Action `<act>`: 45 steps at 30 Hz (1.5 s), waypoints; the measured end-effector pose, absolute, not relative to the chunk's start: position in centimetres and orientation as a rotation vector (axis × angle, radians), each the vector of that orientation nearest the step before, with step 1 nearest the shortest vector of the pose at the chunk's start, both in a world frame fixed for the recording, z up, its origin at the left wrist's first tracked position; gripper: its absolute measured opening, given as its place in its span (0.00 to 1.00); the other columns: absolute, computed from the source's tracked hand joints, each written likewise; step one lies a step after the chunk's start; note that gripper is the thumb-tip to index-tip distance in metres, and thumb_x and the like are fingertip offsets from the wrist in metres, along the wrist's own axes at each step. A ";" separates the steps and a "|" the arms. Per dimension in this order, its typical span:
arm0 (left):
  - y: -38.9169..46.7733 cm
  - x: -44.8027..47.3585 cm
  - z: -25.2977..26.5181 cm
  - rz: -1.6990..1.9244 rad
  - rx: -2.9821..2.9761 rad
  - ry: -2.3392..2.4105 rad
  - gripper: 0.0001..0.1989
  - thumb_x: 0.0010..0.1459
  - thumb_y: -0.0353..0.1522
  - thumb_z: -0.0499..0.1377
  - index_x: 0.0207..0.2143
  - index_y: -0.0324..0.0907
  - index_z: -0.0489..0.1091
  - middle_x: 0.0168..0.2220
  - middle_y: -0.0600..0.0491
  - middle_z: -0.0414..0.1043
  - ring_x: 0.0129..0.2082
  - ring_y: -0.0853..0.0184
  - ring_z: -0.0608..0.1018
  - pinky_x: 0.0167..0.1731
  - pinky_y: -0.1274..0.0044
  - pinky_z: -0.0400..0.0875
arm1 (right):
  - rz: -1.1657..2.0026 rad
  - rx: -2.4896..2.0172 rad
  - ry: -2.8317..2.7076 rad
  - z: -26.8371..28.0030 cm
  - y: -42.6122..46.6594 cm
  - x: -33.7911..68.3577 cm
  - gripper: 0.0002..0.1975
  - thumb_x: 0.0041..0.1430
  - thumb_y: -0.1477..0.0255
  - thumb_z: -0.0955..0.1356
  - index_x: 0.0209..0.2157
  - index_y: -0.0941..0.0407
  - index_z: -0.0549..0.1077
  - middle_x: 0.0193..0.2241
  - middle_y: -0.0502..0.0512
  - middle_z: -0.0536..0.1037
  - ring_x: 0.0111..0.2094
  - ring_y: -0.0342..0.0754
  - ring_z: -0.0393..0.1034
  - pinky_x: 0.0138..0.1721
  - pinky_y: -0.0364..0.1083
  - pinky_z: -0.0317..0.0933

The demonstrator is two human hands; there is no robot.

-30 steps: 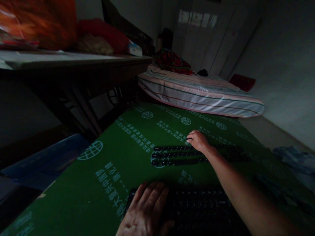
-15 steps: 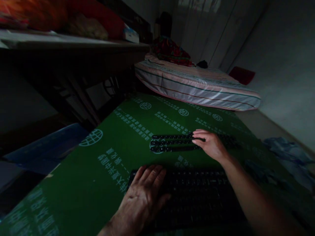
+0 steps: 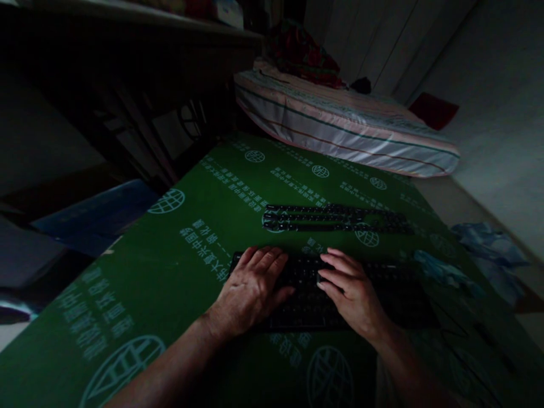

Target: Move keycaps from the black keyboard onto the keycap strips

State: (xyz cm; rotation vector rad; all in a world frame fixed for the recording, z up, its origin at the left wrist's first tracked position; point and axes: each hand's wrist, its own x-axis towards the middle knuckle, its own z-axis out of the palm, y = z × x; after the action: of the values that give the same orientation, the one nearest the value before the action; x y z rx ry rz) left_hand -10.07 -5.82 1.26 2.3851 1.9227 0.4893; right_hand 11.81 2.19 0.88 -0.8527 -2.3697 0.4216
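Observation:
A black keyboard [image 3: 297, 323] lies on a green table. My left hand [image 3: 250, 289] rests flat over its left end, fingers stretched out. Above the keyboard's middle, my right hand [image 3: 351, 289] pinches a small dark keycap [image 3: 319, 278] between thumb and forefinger, with the other fingers held slightly apart. Beyond the keyboard, several loose black keycaps [image 3: 306, 217] lie in rows on the table. Dim light and my hands hide much of the keyboard's surface, so I cannot tell which spots have caps.
The green table [image 3: 204, 204] carries printed white characters and globes. A teal crumpled cloth or bag [image 3: 446, 273] and a cable [image 3: 454, 334] lie to the right. A striped mattress [image 3: 340, 124] stands beyond. A dark desk [image 3: 170, 22] is at the left, with a blue bin-like object [image 3: 97, 215] below.
My right hand has come back from the rows of keycaps to the keyboard, with a keycap in its pinch. My left hand stays on the keyboard. The view has tilted down.

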 end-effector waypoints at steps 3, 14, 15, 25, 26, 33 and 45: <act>-5.7 -9.9 1.3 0.484 2.377 1.929 0.27 0.59 0.45 0.53 0.55 0.37 0.62 0.54 0.42 0.66 0.54 0.55 0.67 0.55 0.59 0.57 | 0.362 -0.823 -2.417 1.0 1.7 11.3 0.07 0.56 0.75 0.67 0.35 0.53 0.78 0.46 0.56 0.76 0.53 0.53 0.65 0.52 0.57 0.63; -5.9 -9.9 1.2 0.517 2.359 1.911 0.27 0.60 0.45 0.52 0.55 0.37 0.62 0.55 0.42 0.66 0.54 0.55 0.67 0.56 0.59 0.56 | 0.140 -0.727 -2.544 1.1 1.0 10.4 0.07 0.57 0.76 0.66 0.34 0.56 0.77 0.46 0.59 0.75 0.54 0.55 0.63 0.51 0.57 0.63; -5.9 -9.9 1.1 0.521 2.361 1.909 0.27 0.60 0.46 0.52 0.55 0.37 0.61 0.55 0.42 0.66 0.54 0.55 0.67 0.56 0.59 0.56 | 0.122 -0.717 -2.549 1.1 1.0 10.4 0.07 0.57 0.76 0.66 0.34 0.56 0.77 0.46 0.60 0.75 0.54 0.55 0.63 0.51 0.57 0.63; -5.7 -9.9 1.0 0.545 2.375 1.903 0.27 0.60 0.45 0.52 0.55 0.38 0.61 0.54 0.43 0.66 0.54 0.56 0.67 0.56 0.61 0.56 | 0.069 -0.705 -2.585 1.0 1.0 10.6 0.07 0.58 0.75 0.65 0.35 0.56 0.76 0.46 0.59 0.75 0.54 0.54 0.63 0.52 0.56 0.62; -5.7 -9.9 1.0 0.550 2.378 1.902 0.27 0.60 0.45 0.52 0.55 0.38 0.61 0.54 0.43 0.66 0.54 0.56 0.67 0.56 0.61 0.56 | 0.072 -0.710 -2.582 0.9 1.0 10.6 0.07 0.58 0.75 0.65 0.35 0.56 0.76 0.46 0.58 0.75 0.54 0.54 0.63 0.52 0.56 0.62; -5.8 -9.8 1.1 0.523 2.386 1.904 0.27 0.60 0.46 0.51 0.55 0.36 0.61 0.55 0.42 0.65 0.55 0.56 0.67 0.56 0.61 0.55 | -0.051 -0.717 -2.596 0.7 0.2 10.7 0.09 0.60 0.73 0.65 0.40 0.58 0.74 0.48 0.59 0.75 0.54 0.55 0.63 0.52 0.57 0.61; -5.7 -9.7 1.3 0.486 2.356 1.920 0.29 0.59 0.46 0.52 0.56 0.36 0.61 0.56 0.43 0.65 0.55 0.55 0.66 0.56 0.60 0.56 | -0.234 -0.737 -2.640 0.4 -1.4 11.0 0.16 0.61 0.68 0.64 0.48 0.61 0.70 0.52 0.61 0.72 0.58 0.59 0.59 0.57 0.62 0.51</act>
State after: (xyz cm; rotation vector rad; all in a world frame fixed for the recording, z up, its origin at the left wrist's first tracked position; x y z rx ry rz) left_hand -9.67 -5.72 1.34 2.3556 1.9199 0.4857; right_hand 10.98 -1.39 0.37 -0.7365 -2.6398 -0.2336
